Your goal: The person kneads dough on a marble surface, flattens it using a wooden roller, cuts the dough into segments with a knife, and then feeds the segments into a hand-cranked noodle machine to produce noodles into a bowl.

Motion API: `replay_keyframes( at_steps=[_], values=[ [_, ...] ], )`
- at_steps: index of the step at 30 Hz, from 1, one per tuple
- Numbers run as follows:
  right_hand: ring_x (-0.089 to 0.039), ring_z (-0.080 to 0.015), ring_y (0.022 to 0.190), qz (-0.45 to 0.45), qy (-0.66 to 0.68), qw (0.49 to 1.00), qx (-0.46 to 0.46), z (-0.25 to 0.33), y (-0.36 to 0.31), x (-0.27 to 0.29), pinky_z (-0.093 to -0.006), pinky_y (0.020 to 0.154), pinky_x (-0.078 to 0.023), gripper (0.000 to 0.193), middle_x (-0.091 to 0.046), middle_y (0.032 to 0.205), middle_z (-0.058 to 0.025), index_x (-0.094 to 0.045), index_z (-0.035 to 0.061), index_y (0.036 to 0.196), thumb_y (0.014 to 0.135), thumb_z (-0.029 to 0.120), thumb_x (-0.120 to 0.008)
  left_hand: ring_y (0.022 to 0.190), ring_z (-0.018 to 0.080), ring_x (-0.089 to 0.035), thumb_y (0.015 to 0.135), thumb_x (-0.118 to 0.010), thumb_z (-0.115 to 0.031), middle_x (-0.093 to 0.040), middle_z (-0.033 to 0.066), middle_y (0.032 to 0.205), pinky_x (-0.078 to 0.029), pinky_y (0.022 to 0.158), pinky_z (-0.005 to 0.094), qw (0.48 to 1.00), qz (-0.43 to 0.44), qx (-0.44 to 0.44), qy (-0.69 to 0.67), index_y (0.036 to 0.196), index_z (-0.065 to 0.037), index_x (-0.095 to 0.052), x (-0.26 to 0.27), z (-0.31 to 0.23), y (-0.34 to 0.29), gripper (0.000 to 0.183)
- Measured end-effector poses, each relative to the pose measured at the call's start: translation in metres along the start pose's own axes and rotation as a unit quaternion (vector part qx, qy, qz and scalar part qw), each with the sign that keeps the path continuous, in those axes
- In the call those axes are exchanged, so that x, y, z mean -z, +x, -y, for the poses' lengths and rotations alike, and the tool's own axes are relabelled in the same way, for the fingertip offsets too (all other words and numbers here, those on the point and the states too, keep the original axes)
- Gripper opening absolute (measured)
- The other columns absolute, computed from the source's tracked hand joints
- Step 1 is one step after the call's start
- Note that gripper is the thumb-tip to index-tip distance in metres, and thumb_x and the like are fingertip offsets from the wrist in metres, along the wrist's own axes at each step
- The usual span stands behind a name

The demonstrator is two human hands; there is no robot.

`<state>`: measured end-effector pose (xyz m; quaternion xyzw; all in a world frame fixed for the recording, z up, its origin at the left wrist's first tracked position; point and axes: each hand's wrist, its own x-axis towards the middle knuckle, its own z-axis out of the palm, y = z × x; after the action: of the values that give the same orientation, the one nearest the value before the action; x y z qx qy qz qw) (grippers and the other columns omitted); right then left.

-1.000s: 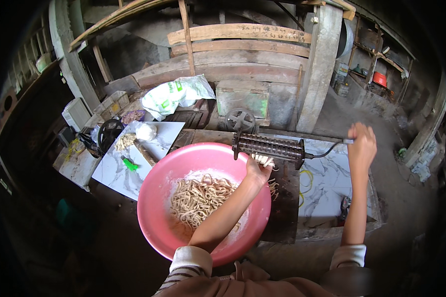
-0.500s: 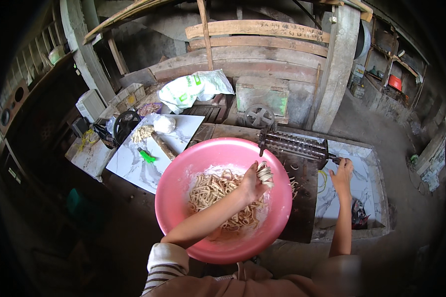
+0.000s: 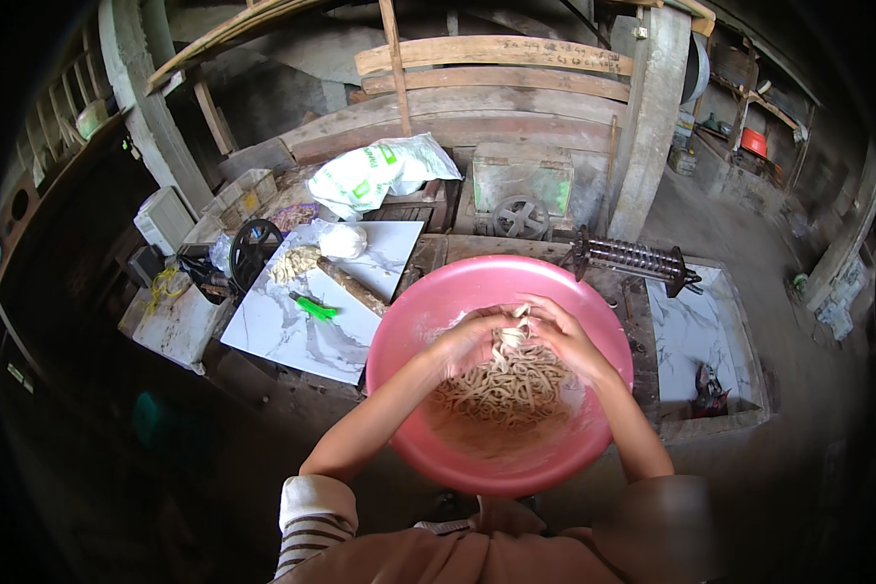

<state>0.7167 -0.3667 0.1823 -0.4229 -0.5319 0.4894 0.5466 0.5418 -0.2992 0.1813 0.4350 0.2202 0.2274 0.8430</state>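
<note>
Both hands are over a wide pink basin (image 3: pixel 395 389) dusted inside with white powder. My left hand (image 3: pixel 469 345) and my right hand (image 3: pixel 566 341) face each other, fingers curled round a small bunch of pale dough strips (image 3: pixel 512 338). Some strips dangle from between the hands toward a heap of similar cut dough strips (image 3: pixel 506 391) in the basin. Part of the bunch is hidden by the fingers. Beyond the basin's right rim stands a dark metal roller with a ridged barrel (image 3: pixel 633 260), touched by neither hand.
Left of the basin, a marble-patterned board (image 3: pixel 292 348) carries a wooden rolling pin (image 3: pixel 352 286), a white lump (image 3: pixel 344 240), flattened dough pieces (image 3: pixel 295 263) and a green-handled tool (image 3: pixel 314 308). A white sack (image 3: pixel 384 175) lies behind. Another marble-patterned surface (image 3: pixel 686 336) is at the right.
My right hand has left the roller's handle and come over the basin to the dough strips. My left hand has lowered slightly with the bunch. The whole view has shifted.
</note>
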Motion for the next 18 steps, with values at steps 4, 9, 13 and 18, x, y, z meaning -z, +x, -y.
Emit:
replay_keyframes(
  at_steps=[4, 9, 13, 18],
  values=[
    [-0.057, -0.0106, 0.083, -0.030, -0.046, 0.998, -0.044, -0.020, 0.023, -0.003, -0.0219, 0.065, -0.048, 0.021, -0.060, 0.102, -0.0072, -0.057, 0.0012, 0.107, 0.087, 0.009, -0.056, 0.075, 0.0127, -0.059, 0.084, -0.058, -0.008, -0.058, 0.0074, 0.095, -0.051, 0.061, 0.0249, 0.998, -0.058, -0.009, 0.012, 0.108, 0.000, -0.051, 0.026, -0.005, -0.006, 0.026],
    [-0.053, -0.0074, 0.063, -0.107, -0.126, 0.986, 0.009, -0.025, 0.028, -0.007, -0.0209, 0.054, -0.042, 0.013, -0.060, 0.079, -0.0033, -0.060, 0.0007, 0.094, 0.084, 0.008, -0.061, 0.073, 0.0085, -0.057, 0.087, -0.059, -0.016, -0.061, 0.0048, 0.087, -0.047, 0.057, 0.0220, 0.984, -0.075, -0.071, 0.144, 0.103, -0.002, -0.056, 0.055, 0.002, -0.005, 0.022],
    [-0.052, -0.0075, 0.057, -0.194, -0.206, 0.958, 0.046, -0.018, 0.021, -0.019, -0.0214, 0.050, -0.040, 0.008, -0.059, 0.072, -0.0027, -0.060, 0.0005, 0.090, 0.083, 0.004, -0.058, 0.071, 0.0058, -0.052, 0.088, -0.057, -0.023, -0.063, 0.0037, 0.083, -0.041, 0.055, 0.0204, 0.951, -0.084, -0.127, 0.268, 0.100, -0.004, -0.059, 0.068, 0.008, 0.003, 0.022],
    [-0.056, -0.0204, 0.089, -0.212, -0.603, 0.763, 0.098, -0.026, 0.013, -0.003, -0.0355, 0.078, -0.045, 0.015, -0.060, 0.095, -0.0115, -0.061, 0.0008, 0.095, 0.082, 0.007, -0.057, 0.072, 0.0076, -0.052, 0.086, -0.056, -0.010, -0.061, 0.0060, 0.092, -0.043, 0.056, 0.0222, 0.923, -0.060, -0.129, 0.357, 0.102, -0.001, -0.057, 0.067, 0.004, 0.018, 0.019]
  ],
)
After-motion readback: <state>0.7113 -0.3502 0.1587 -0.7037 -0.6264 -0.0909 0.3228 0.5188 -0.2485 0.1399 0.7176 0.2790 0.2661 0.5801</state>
